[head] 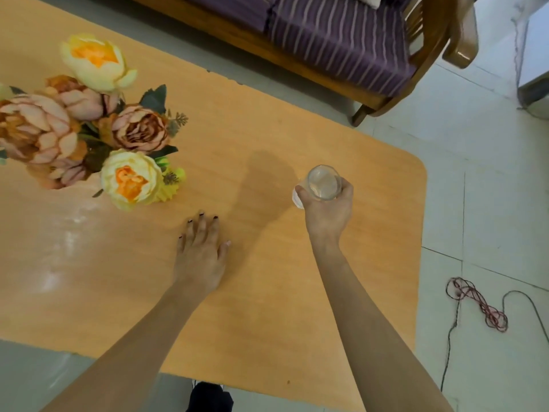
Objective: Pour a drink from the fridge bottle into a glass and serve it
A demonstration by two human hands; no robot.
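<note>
Now the right hand [323, 205] grips the glass [323, 182], thumb and fingers curled around its side from below the rim, at about 3 o'clock from the middle of the view. The glass stands upright, its round mouth facing the camera, over the right part of the wooden table [267, 307], near the rounded corner at 2 o'clock. Whether its base touches the tabletop or hangs just above it cannot be told, and neither can how full it is. The left hand [200, 251] lies palm down on the table at about 7 o'clock from the glass, well apart from it, fingers straight and slightly spread, holding nothing. A bunch of flowers [89, 123] in yellow, orange and dusty pink sits at 9 to 10 o'clock on the table's left side. Beyond the table, at 12 to 1 o'clock, is a wooden sofa [341, 34] with purple striped cushions. On the tiled floor [475, 203] at 4 o'clock lies a loose tangle of red and dark cord [475, 301].
</note>
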